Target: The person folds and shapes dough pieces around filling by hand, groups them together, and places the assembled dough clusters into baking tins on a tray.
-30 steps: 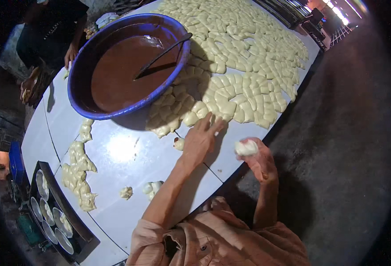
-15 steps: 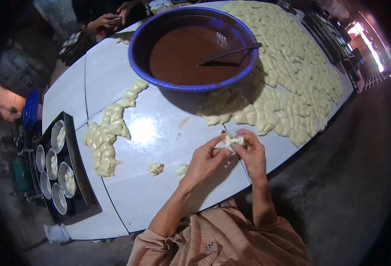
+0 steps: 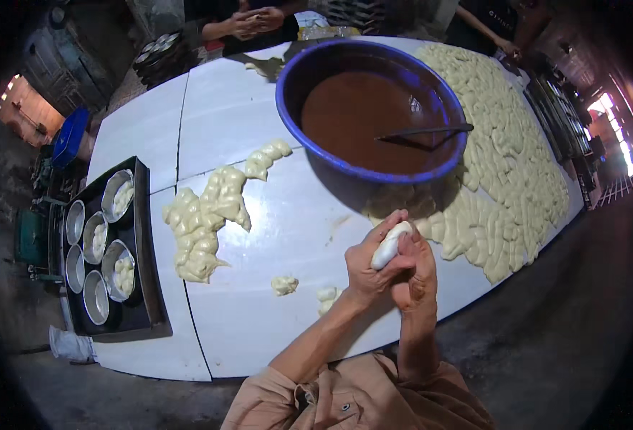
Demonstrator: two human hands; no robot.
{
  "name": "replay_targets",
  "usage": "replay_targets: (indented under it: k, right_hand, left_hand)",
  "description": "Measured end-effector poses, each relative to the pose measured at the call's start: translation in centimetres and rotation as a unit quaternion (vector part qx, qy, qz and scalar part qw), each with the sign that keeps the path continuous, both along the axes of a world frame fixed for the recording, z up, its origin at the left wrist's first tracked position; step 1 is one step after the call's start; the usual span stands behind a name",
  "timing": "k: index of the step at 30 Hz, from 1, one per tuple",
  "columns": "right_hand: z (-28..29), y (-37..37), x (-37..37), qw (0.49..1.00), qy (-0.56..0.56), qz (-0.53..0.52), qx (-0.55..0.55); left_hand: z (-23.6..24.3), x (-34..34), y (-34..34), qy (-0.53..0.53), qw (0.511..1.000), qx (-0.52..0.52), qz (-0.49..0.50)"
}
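Note:
Between my two hands, held above the table, is a smooth oblong piece of pale dough [image 3: 390, 246]. My left hand [image 3: 365, 266] cups it from the left, fingers curled round it. From the right, my right hand [image 3: 418, 271] presses against it with its palm and thumb; some of its fingers are hidden. Beyond my hands stands a big blue basin [image 3: 298, 132] of brown, chocolate-coloured filling, with a dark spoon handle [image 3: 438, 130] leaning on its rim. Small dough lumps [image 3: 284, 285] lie to the left of my forearm, one partly hidden by it.
Many dough pieces [image 3: 506, 136] cover the table's right side. A smaller dough cluster [image 3: 212, 211] lies left of centre. At the left edge, a black tray [image 3: 155, 287] holds several metal tins, some with dough inside. Across the table are other people's hands [image 3: 248, 25].
The dough, pinched between my fingertips in a ragged star shape before, is now a smooth lump between my palms. My hands have come together. The whole view has shifted.

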State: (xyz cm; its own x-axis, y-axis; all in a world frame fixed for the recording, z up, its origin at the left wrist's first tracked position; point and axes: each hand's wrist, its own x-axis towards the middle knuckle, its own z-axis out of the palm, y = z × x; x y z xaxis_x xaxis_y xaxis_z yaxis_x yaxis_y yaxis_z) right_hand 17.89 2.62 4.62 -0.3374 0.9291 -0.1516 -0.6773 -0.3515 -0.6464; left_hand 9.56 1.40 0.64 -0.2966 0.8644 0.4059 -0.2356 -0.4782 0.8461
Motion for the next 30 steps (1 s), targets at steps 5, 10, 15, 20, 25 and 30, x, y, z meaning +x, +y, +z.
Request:
replay_targets:
  k: [5, 10, 15, 20, 25, 30]
  right_hand:
    - [1.0, 5.0, -1.3, 0.992, -0.056, 0.057, 0.099]
    - [4.1, 15.5, -3.0, 0.858, -0.447, 0.076, 0.242]
    - [0.5, 22.0, -3.4, 0.477, -0.730, 0.283, 0.400]
    - [2.6, 20.9, -3.7, 0.738, -0.548, 0.315, 0.237]
    - [4.6, 16.1, -4.1, 0.925, -0.263, 0.248, 0.120]
    - [0.0, 10.3, -3.2, 0.950, -0.216, 0.209, 0.084]
  left_hand:
    - [0.7, -1.7, 0.1, -0.193, 0.966, -0.144, -0.097]
    - [-0.3, -7.1, -2.0, -0.103, 0.943, -0.304, -0.084]
    - [-0.7, -9.4, -2.4, -0.029, 0.943, -0.328, -0.045]
    - [-1.7, -9.8, -2.9, -0.010, 0.941, -0.329, -0.086]
    - [-0.8, -8.3, -0.8, -0.026, 0.942, -0.316, -0.105]
    - [0.5, -6.6, -0.1, -0.315, 0.909, -0.221, -0.163]
